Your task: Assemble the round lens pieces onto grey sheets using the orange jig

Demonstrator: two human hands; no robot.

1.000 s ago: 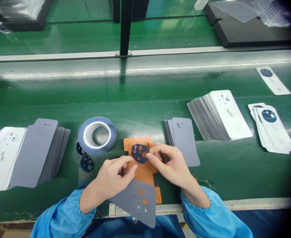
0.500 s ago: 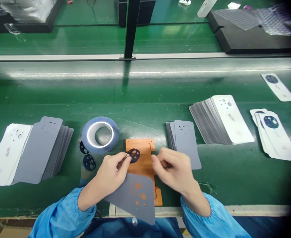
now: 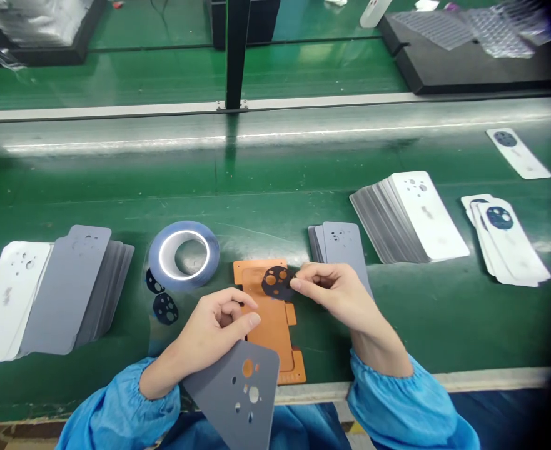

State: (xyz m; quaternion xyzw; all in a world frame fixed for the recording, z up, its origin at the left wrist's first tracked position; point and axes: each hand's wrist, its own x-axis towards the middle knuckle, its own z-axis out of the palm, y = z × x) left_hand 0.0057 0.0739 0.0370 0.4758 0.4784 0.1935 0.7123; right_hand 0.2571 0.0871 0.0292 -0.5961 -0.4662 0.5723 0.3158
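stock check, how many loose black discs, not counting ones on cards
3: held disc in the right hand, upper disc and lower disc beside the tape roll, which may hide more.

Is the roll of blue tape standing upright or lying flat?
Lying flat: the tape roll faces up; green table shows through its centre.

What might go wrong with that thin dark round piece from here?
The right hand pinches the dark disc only by its edge, so it could bend or slip. The loose grey sheet overhangs the table edge under the left hand and might slide off or get knocked.
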